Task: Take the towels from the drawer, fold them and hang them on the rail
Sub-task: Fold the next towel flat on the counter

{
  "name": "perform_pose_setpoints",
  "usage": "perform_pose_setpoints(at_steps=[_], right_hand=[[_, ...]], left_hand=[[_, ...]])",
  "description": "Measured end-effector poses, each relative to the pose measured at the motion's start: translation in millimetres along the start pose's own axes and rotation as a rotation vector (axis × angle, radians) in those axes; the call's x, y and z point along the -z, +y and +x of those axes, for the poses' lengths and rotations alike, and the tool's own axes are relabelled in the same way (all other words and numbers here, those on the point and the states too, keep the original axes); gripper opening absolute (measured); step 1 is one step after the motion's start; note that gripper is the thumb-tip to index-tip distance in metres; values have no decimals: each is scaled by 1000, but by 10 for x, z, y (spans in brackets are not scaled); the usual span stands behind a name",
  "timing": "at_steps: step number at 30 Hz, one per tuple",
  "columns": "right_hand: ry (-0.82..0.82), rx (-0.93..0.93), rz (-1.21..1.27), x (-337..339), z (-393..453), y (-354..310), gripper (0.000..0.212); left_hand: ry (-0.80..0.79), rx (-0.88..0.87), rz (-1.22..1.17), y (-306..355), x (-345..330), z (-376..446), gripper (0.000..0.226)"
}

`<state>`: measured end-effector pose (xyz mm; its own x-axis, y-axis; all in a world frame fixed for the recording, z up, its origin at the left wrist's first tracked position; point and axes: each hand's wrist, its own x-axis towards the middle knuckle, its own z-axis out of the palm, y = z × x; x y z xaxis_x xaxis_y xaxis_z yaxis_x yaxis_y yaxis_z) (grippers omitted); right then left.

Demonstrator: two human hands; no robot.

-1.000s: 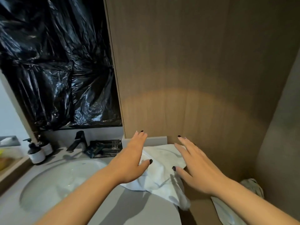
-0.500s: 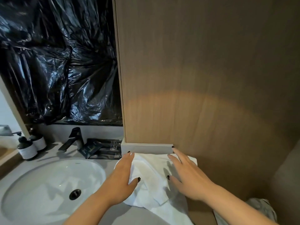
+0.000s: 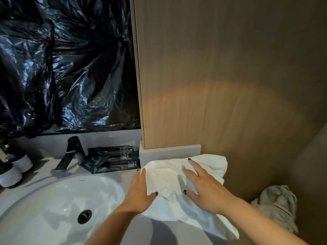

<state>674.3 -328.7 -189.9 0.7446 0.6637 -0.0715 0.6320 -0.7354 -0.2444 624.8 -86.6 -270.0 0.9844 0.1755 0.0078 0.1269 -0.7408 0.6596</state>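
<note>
A white towel (image 3: 168, 175) lies crumpled on the grey counter (image 3: 155, 230) to the right of the sink, its right part hanging over the counter's edge. My left hand (image 3: 139, 191) lies flat on the towel's left edge, fingers straight. My right hand (image 3: 203, 186) presses flat on the towel's middle with fingers spread. Another pale towel (image 3: 277, 206) sits bunched lower down at the right, beyond the counter. No drawer or rail is in view.
A white oval sink (image 3: 62, 209) with a dark tap (image 3: 70, 152) fills the left. Dark sachets (image 3: 113, 160) lie behind it, soap bottles (image 3: 12, 167) at far left. Black plastic sheeting (image 3: 62, 68) covers the mirror area. A wooden panel (image 3: 221, 76) rises straight ahead.
The view has tilted down and left, showing more sink. Both hands have slid toward me across the towel, staying flat on it.
</note>
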Motion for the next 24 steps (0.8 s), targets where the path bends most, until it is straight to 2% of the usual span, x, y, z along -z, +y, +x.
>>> perform_pose_setpoints(at_steps=[3, 5, 7, 9, 11, 13, 16, 17, 18, 21, 24], right_hand=[[3, -67, 15, -155, 37, -135, 61], [9, -120, 33, -288, 13, -195, 61], [23, -172, 52, -440, -40, -221, 64], [26, -235, 66, -564, -114, -233, 69], [29, -278, 93, -629, -163, -193, 78], [64, -289, 126, -652, -197, -152, 92], [208, -288, 225, -478, -135, -100, 114], [283, -278, 262, -352, -95, -103, 114], [378, -252, 303, -219, -64, -113, 106], [682, -196, 466, 77, -105, -85, 53], [789, -291, 496, 222, -311, 21, 41]], left_hand=[[-67, -4, -57, -126, -14, 143, 93], [-76, 46, -1, -232, -33, 218, 92], [-30, 64, 5, -324, -30, 255, 81], [4, 27, -92, -314, 13, 275, 62], [70, -29, -165, -166, 100, 287, 45], [120, -105, -222, 100, 201, 257, 42], [125, -328, -298, 605, 358, 185, 39], [104, -405, -315, 780, 405, 146, 38], [81, -463, -335, 946, 450, 107, 39], [66, -508, -516, 1322, 558, 48, 41], [90, -436, -726, 1396, 538, 89, 49]])
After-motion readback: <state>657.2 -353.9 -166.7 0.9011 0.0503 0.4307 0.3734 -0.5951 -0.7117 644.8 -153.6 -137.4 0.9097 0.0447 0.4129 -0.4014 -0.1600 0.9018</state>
